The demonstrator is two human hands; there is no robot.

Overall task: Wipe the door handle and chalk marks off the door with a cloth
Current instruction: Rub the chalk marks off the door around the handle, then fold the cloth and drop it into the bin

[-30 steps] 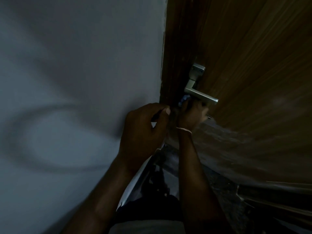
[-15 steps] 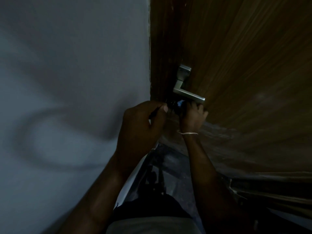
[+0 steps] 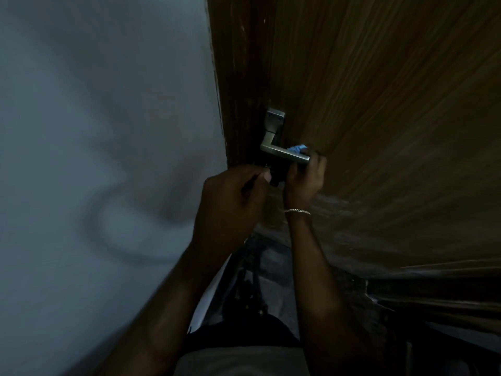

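Peeking out just above the silver lever door handle [image 3: 282, 154] at centre frame, a scrap of blue cloth [image 3: 297, 148] is held to the metal by the right hand [image 3: 305, 180], its fingers curled round the lever's free end from below. The cloth looks soft and light and is best bunched in the fingertips; the lever is probably rigid and slick. The left hand [image 3: 230, 202], just lower left, is clenched by the wooden door [image 3: 379, 104] edge; whether it grips anything is unclear.

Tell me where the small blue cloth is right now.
In the head view, the small blue cloth peeks out behind the silver metal lever handle, held by the right hand.
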